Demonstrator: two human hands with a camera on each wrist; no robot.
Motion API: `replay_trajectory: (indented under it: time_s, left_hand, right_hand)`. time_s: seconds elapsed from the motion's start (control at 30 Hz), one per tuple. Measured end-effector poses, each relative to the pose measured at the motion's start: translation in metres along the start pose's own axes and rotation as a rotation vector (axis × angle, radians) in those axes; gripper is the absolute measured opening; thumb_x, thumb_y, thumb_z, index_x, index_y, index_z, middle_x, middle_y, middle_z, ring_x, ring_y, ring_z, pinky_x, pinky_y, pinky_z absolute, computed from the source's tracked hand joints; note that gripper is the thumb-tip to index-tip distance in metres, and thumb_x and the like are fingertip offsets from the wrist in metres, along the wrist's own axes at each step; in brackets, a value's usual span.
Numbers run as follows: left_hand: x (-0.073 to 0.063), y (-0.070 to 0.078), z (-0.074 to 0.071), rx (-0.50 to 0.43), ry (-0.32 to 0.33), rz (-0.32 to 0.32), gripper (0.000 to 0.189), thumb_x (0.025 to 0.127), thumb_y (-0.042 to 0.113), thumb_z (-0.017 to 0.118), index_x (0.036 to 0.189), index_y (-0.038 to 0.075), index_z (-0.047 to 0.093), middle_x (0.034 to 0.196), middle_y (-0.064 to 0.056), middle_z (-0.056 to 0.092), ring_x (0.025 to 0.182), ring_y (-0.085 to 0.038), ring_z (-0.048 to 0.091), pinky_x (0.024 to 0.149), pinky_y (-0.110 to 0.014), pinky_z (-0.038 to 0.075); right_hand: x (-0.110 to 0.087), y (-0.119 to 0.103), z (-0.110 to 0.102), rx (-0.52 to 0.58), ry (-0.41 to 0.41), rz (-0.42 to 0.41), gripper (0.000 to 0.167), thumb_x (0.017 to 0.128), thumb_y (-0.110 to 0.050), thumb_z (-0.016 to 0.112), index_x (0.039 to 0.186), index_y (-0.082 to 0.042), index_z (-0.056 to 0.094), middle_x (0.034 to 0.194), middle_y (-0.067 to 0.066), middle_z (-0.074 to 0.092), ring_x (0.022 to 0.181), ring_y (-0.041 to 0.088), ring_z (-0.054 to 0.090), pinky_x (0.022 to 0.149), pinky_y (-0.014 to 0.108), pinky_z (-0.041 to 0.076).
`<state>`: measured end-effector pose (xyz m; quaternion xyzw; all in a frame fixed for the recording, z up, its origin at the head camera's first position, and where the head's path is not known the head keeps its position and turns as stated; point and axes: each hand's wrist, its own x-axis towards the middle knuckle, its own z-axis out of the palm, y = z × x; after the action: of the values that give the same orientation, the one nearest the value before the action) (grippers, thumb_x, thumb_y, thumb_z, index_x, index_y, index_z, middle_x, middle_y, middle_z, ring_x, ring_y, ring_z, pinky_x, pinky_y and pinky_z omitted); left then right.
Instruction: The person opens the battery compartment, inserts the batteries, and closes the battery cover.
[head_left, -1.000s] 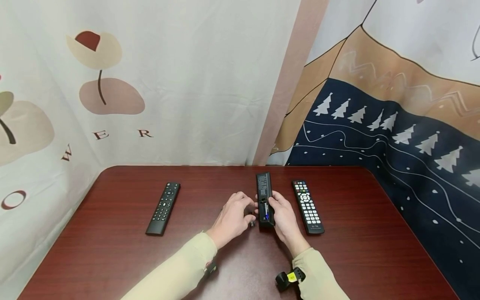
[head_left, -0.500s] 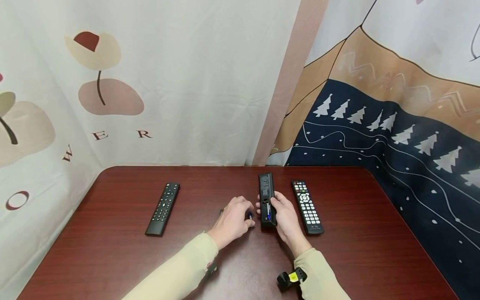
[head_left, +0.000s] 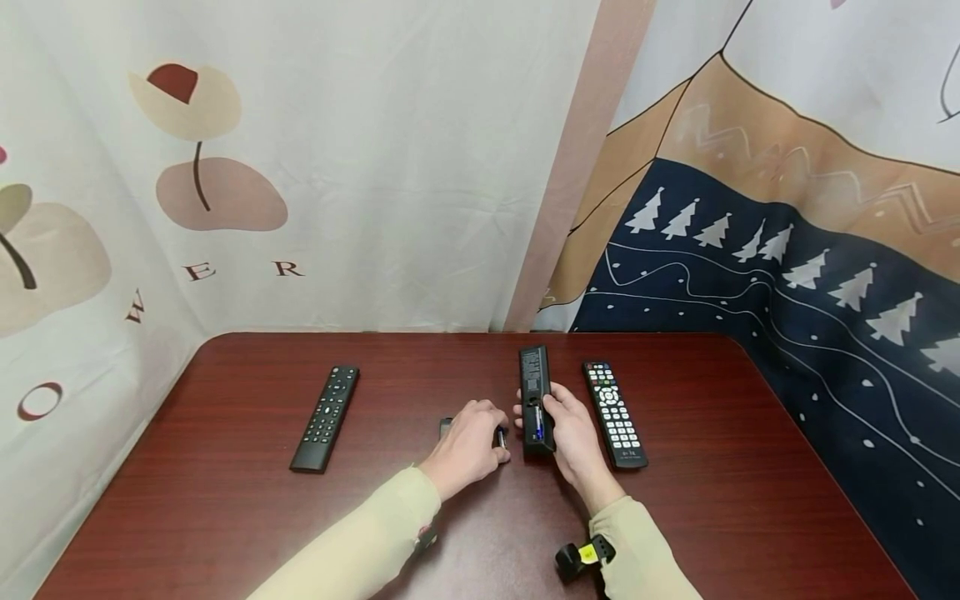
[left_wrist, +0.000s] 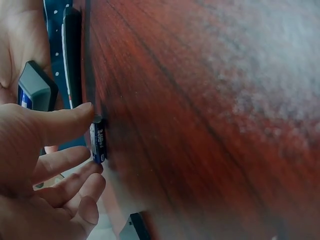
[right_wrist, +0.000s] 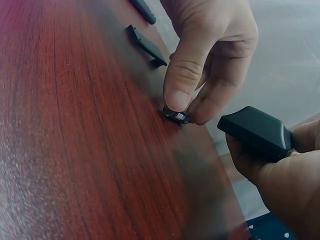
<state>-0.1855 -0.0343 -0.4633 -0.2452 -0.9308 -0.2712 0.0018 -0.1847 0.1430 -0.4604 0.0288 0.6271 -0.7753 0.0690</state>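
Observation:
Low over the table, my left hand (head_left: pixel 467 446) pinches a small dark-blue battery (left_wrist: pixel 98 140) between thumb and fingertips; the right wrist view shows the thumb on one end of this battery (right_wrist: pixel 176 115). My right hand (head_left: pixel 572 429) grips a black remote control (head_left: pixel 534 375), back side up and tilted. Its compartment is uncovered, and one battery (head_left: pixel 538 423) with a blue end lies inside. Partly hidden behind the left hand, a small black battery cover (right_wrist: pixel 146 46) rests on the table.
Another black remote (head_left: pixel 327 419) lies on the left part of the reddish-brown table (head_left: pixel 225 500). To the right of my right hand lies a black remote with white buttons (head_left: pixel 615 414). Printed curtains (head_left: pixel 390 167) hang behind the table's far edge.
The left hand has drawn slightly down and closed its fingertips on the battery. Its cover shows more behind that hand. The right hand and its remote have shifted slightly right.

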Motion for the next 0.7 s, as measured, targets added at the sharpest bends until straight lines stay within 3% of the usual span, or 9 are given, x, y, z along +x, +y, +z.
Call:
replay_trajectory:
  time_s: [0.7]
  left_hand:
    - [-0.0018, -0.0015, 0.0013, 0.013, 0.018, 0.015, 0.021, 0.079, 0.009, 0.085, 0.097, 0.006, 0.075, 0.092, -0.004, 0.063, 0.091, -0.023, 0.057, 0.082, -0.037, 0.053]
  right_hand:
    - [0.0012, 0.0002, 0.0001, 0.001, 0.005, 0.008, 0.042, 0.111, -0.009, 0.029, 0.148, 0.004, 0.043, 0.143, 0.033, 0.052, 0.110, 0.028, 0.069, 0.093, 0.042, 0.058]
